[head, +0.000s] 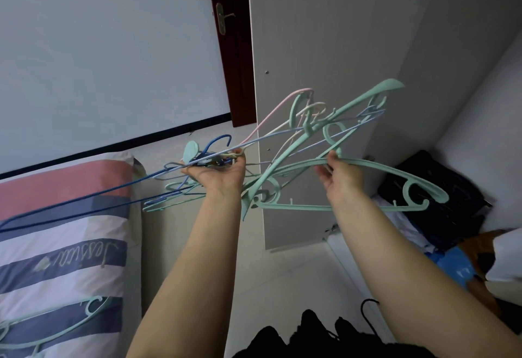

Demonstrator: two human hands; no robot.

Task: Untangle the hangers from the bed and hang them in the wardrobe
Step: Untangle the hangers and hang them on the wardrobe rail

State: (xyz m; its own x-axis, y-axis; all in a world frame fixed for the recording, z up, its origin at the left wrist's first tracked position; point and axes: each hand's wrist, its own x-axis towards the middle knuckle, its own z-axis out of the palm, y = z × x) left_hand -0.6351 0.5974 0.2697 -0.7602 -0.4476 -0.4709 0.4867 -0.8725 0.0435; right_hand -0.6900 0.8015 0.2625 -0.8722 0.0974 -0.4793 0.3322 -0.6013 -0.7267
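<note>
Tangled hangers (285,145), thin plastic curves, in left hand (217,174); right hand (339,176).

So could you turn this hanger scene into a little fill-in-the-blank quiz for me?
1. The left hand holds a tangled bunch of hangers by their ____.
2. The right hand pinches a hanger coloured ____.
3. One more green hanger lies on the striped ____.
4. The wardrobe door stands ____.

Missing words: hooks; green; bed; open
</note>
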